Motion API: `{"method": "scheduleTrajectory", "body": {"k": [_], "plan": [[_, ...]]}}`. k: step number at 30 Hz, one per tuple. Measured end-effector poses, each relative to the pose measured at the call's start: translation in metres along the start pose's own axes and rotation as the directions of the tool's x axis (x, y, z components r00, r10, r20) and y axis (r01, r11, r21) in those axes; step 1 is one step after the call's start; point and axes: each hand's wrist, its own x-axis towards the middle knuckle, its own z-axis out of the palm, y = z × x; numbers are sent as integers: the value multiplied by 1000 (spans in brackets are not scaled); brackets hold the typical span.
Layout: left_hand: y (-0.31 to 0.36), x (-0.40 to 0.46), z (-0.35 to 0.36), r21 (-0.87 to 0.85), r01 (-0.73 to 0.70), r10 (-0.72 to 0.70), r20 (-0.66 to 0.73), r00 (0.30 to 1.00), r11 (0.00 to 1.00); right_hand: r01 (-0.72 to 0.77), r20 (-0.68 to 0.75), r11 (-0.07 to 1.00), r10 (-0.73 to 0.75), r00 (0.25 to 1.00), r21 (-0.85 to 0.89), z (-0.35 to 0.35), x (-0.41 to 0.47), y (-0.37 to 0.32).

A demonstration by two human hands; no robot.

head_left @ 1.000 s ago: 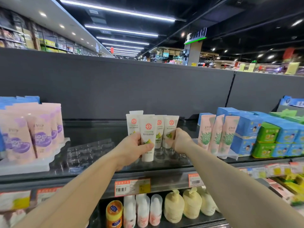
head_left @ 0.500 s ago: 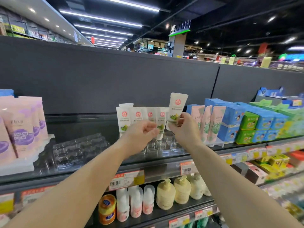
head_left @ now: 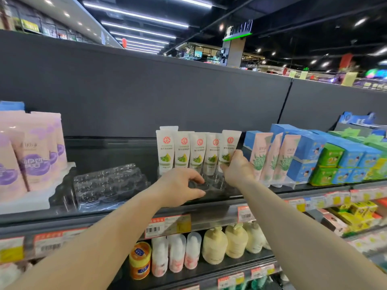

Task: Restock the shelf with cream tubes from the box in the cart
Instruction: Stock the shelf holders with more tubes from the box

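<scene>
On the dark glass shelf [head_left: 117, 147], I'd steady the clear plastic tray [head_left: 211, 185] with my left hand [head_left: 180, 185], fingers loosely curled on it, while my right hand [head_left: 238, 168], clamped round the rightmost white cream tube [head_left: 229, 148], seats it upright.

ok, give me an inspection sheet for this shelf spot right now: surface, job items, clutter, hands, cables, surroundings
Surface: dark glass shelf, bare at its middle.
Job's things: white cream tubes stand upright in a row in a clear tray; the rightmost tube leans slightly.
Clutter: empty clear plastic tray lies left of the row.
Hands: right hand has its grip on the rightmost tube; left hand rests at the clear tray, fingers curled, holding no tube.
Cables: nothing seen.
Surroundings: pink-purple tubes left, pink-green tubes and blue boxes right, pump bottles below.
</scene>
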Motion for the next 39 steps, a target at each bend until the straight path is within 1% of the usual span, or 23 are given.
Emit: {"method": "scheduleTrajectory", "body": {"k": [3, 8, 13, 17, 22, 26, 29, 32, 34, 36, 39], "plan": [[1, -1, 0, 10, 0, 0, 2, 1000, 1000, -3, 7, 1000, 3, 1000, -26, -1, -1, -1], [4, -2, 1, 29, 15, -15, -4, 1000, 999, -33, 10, 999, 33, 999, 26, -2, 1, -2], [7, -4, 1, 35, 26, -26, -9, 1000, 999, -31, 57, 999, 32, 998, -18, -4, 0, -3], [8, -5, 1, 28, 43, -43, 1, 999, 999, -59, 118, 996, 67, 991, -69, -7, 3, -7], [9, -4, 1, 37, 48, -48, 1, 999, 998, -46, 120, 997, 53, 991, -65, -4, -1, -2], [11, -4, 2, 21, 55, -55, -11, 998, 998, -72, 126, 997, 72, 989, 0, -4, -2, -3], [14, -2, -1, -23, 75, -76, -40, 996, 997, -70, 123, 998, 69, 990, 2, -3, -1, -5], [18, 0, -1, -108, 122, -133, -96, 986, 987, -119, 125, 983, 102, 987, 142, -2, 0, -7], [19, 0, 1, -156, 154, -177, -144, 974, 976, -138, 151, 977, 113, 982, 165, -1, -4, -7], [21, -1, 1, -175, 172, -205, -190, 960, 969, -110, 130, 975, 86, 988, 191, 2, -10, -7], [27, -9, -3, -125, 190, -216, -247, 945, 974, -1, 7, 974, 0, 1000, 227, 4, -28, -9]]}}
